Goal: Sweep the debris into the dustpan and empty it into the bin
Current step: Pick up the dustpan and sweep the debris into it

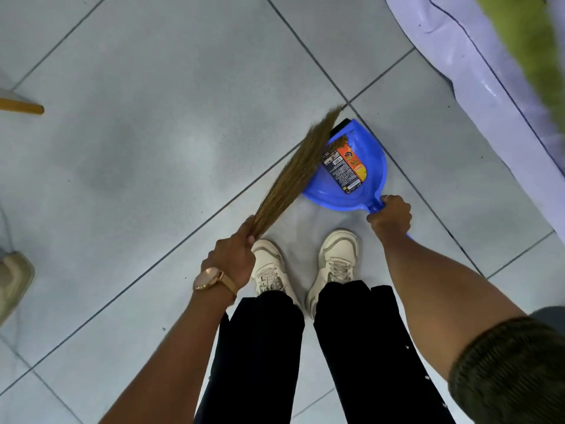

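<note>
Both arms extended downward, left hand [233, 255] and right hand [393, 213] apparently fisted.

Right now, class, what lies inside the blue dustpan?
Inside the dustpan there is a small pile of brown debris near its front lip and an orange and black label. The broom covers the pan's left edge, so anything there is hidden.

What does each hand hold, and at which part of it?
The left hand grips the broom at the bunched base of its bristles. The right hand holds the blue dustpan by its handle.
</note>
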A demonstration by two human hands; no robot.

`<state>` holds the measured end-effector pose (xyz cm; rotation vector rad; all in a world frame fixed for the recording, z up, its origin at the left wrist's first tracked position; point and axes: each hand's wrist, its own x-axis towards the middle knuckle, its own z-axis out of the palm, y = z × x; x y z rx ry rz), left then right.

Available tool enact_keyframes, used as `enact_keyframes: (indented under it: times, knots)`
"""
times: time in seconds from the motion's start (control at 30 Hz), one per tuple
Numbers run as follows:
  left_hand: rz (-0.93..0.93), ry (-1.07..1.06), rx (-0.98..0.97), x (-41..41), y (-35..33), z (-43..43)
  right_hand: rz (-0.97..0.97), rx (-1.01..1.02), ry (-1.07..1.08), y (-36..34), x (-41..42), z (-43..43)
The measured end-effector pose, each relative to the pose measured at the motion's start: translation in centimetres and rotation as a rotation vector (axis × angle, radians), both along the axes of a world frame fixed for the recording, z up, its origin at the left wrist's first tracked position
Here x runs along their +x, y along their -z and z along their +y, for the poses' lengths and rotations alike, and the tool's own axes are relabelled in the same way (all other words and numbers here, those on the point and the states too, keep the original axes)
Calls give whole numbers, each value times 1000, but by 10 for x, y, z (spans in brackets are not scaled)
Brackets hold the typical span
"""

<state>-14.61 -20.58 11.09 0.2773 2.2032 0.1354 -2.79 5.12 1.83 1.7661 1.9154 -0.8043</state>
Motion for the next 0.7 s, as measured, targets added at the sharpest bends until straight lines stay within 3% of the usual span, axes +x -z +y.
enact_keyframes:
  times: [0.17, 0.27, 0.5, 0.7]
  knots:
    - [124, -2, 95, -1, -49, -2, 36, -20, 102, 0, 7, -3]
    - [217, -17, 116, -21, -43, 10, 42, -31, 223, -6, 17, -3]
    - [87, -1, 7, -55, 23, 70, 42, -90, 244, -10, 15, 7]
    - [65, 75, 20, -29, 15, 82, 69, -147, 208, -12, -3, 15]
